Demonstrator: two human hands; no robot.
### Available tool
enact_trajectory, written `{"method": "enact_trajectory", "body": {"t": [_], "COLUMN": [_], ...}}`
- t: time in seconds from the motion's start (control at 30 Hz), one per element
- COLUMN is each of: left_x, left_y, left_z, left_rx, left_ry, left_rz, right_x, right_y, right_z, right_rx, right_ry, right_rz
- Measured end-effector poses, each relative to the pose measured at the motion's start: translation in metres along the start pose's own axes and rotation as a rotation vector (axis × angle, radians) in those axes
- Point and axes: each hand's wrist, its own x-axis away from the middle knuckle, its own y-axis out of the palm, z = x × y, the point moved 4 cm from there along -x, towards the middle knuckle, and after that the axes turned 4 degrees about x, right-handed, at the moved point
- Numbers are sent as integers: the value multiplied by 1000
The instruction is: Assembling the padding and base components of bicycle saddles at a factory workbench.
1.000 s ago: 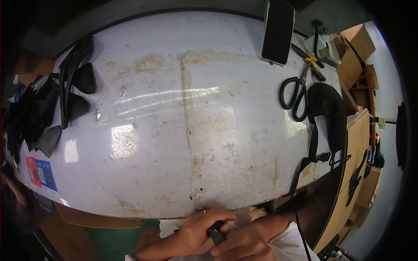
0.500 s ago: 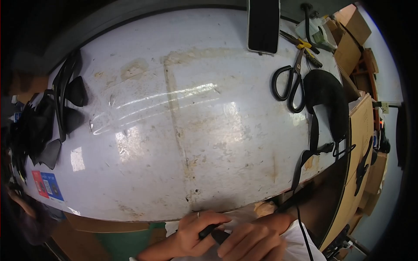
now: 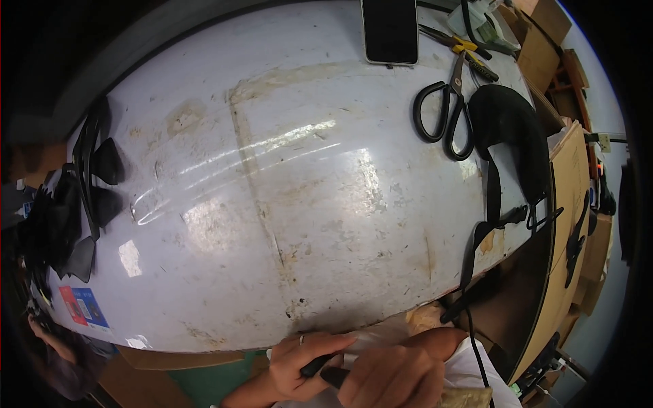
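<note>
At the table's near edge, low in the picture, my left hand wears a ring and is closed on a small black piece. Just beside it, my right hand is curled with its knuckles up, gripping a dark tapered end. Whether these are two parts of one thing, I cannot tell, because my fingers cover most of it. Both hands are over my lap, close together. To the right on the table lies a black curved padded piece with straps trailing toward the near edge.
Black-handled scissors lie left of the padded piece, with yellow-handled pliers beyond. A phone stands at the far edge. Black pieces pile up on the left. A cardboard box flanks the right side; another person is at lower left.
The view has shifted, so the table's things sit a little differently in the picture. My hands remain together at the near edge, with the right one turned slightly more knuckles-up.
</note>
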Motion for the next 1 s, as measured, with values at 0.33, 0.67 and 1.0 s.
{"method": "enact_trajectory", "body": {"t": [0.33,0.67,1.0], "left_x": [-5,1,7], "left_y": [0,5,7], "left_z": [0,1,3], "left_rx": [-70,135,1], "left_ry": [70,-81,-188], "left_rz": [48,70,97], "right_x": [21,-3,1], "right_y": [-8,-11,-47], "right_z": [16,-42,-76], "right_rx": [-99,173,950], "right_ry": [201,164,970], "right_rz": [268,-255,72]}}
